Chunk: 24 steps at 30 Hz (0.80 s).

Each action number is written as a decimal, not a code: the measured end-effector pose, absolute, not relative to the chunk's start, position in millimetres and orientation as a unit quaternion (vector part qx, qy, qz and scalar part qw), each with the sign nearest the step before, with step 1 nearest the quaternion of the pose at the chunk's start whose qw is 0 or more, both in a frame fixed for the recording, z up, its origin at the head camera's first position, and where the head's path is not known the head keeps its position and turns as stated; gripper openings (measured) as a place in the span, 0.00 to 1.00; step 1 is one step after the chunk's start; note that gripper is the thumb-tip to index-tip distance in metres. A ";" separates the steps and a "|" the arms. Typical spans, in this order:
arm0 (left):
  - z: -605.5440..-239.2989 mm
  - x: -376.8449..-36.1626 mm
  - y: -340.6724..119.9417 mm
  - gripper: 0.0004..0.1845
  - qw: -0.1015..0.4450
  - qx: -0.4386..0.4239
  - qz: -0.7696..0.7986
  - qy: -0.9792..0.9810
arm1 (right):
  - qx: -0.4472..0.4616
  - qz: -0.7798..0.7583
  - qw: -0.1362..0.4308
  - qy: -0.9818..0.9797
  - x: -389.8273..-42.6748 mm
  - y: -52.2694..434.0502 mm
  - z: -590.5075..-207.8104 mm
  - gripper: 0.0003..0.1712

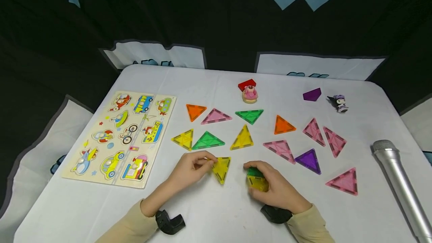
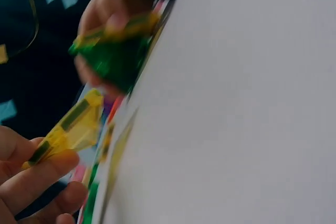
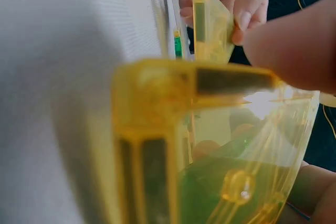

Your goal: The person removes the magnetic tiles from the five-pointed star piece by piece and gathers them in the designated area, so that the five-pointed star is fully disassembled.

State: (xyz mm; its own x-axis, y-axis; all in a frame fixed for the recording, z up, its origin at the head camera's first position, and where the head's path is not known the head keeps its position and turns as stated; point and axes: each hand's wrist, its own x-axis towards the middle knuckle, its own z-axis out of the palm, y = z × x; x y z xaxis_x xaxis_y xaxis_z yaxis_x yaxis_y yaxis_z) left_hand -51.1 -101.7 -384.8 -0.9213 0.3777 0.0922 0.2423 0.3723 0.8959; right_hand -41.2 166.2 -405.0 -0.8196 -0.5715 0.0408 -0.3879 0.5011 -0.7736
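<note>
While the left hand (image 1: pixel 194 168) pinches a yellow triangle (image 1: pixel 221 168), the right hand (image 1: pixel 275 190) grips stacked green-yellow tiles (image 1: pixel 256 180) beside it.

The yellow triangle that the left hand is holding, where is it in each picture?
Head: yellow triangle lies low in the middle, pinched by the left hand.
Left wrist: lower left, between the fingers.
Right wrist: top middle, seen edge-on.
Shared landmark: the green and yellow tiles in the right hand.

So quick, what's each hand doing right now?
Left hand: pinching a yellow triangle tile.
Right hand: curled round joined green and yellow tiles.
</note>
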 end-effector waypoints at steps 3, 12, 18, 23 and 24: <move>-387.3 -54.3 -119.5 0.07 0.073 0.159 0.499 0.849 | -0.282 -0.410 0.110 0.861 -41.0 166.6 -404.7 0.31; -372.1 -54.5 -126.7 0.06 0.148 0.163 0.386 0.896 | -0.278 -0.416 0.102 0.860 -39.7 166.5 -403.0 0.31; -377.7 -49.8 -92.9 0.06 0.105 0.285 0.448 0.841 | -0.268 -0.426 0.092 0.859 -39.5 165.1 -405.1 0.30; -386.4 -38.6 -61.5 0.09 0.094 0.340 0.456 0.817 | -0.273 -0.432 0.079 0.856 -39.4 162.7 -407.5 0.30; -387.8 -37.8 -57.9 0.11 0.106 0.337 0.451 0.820 | -0.274 -0.434 0.077 0.855 -39.3 162.5 -407.3 0.30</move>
